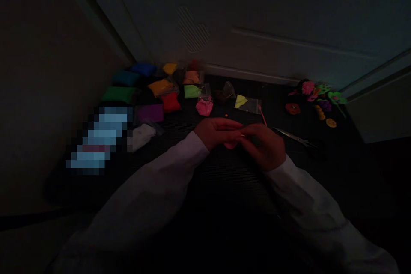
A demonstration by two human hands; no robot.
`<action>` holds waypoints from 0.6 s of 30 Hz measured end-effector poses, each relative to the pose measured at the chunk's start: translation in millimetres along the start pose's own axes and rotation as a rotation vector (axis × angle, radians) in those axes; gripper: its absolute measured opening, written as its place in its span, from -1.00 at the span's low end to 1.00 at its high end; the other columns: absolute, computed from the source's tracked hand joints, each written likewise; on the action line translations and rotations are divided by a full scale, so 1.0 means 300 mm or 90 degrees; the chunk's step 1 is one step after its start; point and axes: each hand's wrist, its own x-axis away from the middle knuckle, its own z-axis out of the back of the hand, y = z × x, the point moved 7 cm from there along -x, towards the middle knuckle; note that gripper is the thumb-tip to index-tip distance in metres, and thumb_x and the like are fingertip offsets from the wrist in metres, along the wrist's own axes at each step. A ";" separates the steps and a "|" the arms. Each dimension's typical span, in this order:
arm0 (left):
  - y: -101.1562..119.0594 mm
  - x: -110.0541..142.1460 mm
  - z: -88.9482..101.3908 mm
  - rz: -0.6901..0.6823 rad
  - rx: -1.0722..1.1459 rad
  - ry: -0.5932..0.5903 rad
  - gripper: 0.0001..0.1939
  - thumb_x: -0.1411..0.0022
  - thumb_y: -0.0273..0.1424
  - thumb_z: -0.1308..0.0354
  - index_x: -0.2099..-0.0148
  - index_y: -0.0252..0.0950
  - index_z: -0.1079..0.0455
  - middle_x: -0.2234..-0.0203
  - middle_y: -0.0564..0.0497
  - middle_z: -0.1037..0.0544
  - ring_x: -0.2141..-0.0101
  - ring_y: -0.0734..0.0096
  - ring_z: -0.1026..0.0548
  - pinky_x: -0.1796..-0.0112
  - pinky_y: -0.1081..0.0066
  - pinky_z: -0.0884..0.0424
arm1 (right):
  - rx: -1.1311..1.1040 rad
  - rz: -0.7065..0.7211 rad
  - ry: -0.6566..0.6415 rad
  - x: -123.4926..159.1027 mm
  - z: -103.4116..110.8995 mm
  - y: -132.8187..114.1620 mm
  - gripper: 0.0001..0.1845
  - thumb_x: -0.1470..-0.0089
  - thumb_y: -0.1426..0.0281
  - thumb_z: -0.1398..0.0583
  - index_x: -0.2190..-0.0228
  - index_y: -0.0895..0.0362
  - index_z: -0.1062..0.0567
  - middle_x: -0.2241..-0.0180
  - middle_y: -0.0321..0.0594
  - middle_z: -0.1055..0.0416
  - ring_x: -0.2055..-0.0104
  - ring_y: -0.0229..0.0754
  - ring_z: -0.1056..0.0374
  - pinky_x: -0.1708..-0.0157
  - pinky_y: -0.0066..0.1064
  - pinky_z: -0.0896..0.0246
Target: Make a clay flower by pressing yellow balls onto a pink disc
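Note:
In the dim head view, my left hand (215, 133) and my right hand (266, 144) meet above the dark ridged tabletop. Both are closed, their fingertips pressed together around something too small and dark to name; a tiny pale spot shows between them. Just below the fingertips is a pink piece (229, 146), and whether it is held or lies on the table I cannot tell. Beyond my hands lies a tiny orange ball (226, 115). A pink stick-like tool (263, 116) lies past my right hand, with scissors (295, 138) to its right.
Bags of coloured clay line the back and left, including pink (204, 107), yellow (240, 102), red (171, 102), purple (150, 112) and white (141, 136). A blurred-out lit screen (102, 139) is at left. Small clay flowers (308, 87) sit at back right, before a pale panel (272, 8).

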 end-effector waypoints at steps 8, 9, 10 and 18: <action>0.044 0.013 0.023 -0.057 -0.075 0.024 -0.75 0.22 -0.56 -0.26 0.37 -0.32 -0.42 0.55 0.09 -0.51 0.50 0.58 -0.46 0.42 0.54 -0.37 | -0.017 -0.014 -0.034 0.008 -0.002 -0.019 -0.83 -0.01 0.35 -0.09 0.32 0.06 -0.42 0.35 -0.23 -0.45 0.31 -0.28 -0.34 0.31 -0.39 -0.24; 0.049 0.012 0.026 -0.070 -0.083 0.031 -0.75 0.22 -0.55 -0.25 0.37 -0.31 -0.42 0.55 0.09 -0.51 0.50 0.58 -0.46 0.40 0.54 -0.37 | -0.048 -0.046 -0.046 0.007 -0.002 -0.014 -0.84 0.00 0.33 -0.10 0.35 0.06 -0.43 0.36 -0.24 -0.45 0.32 -0.28 -0.34 0.31 -0.40 -0.24; 0.053 0.009 0.032 -0.084 -0.093 0.040 -0.76 0.22 -0.54 -0.25 0.37 -0.31 -0.42 0.54 0.09 -0.51 0.49 0.58 -0.46 0.38 0.52 -0.37 | -0.095 -0.085 -0.071 0.008 -0.007 -0.009 -0.85 0.02 0.32 -0.11 0.38 0.07 -0.44 0.38 -0.25 -0.45 0.34 -0.29 -0.35 0.32 -0.41 -0.24; 0.076 -0.006 0.085 -0.139 -0.046 0.146 -0.82 0.16 -0.44 -0.22 0.39 -0.34 -0.45 0.54 0.08 -0.50 0.49 0.60 -0.42 0.35 0.48 -0.35 | -0.490 -0.187 -0.342 0.038 -0.062 -0.037 -0.90 0.14 0.34 -0.21 0.48 0.09 -0.47 0.43 -0.32 -0.44 0.37 -0.34 -0.34 0.33 -0.45 -0.23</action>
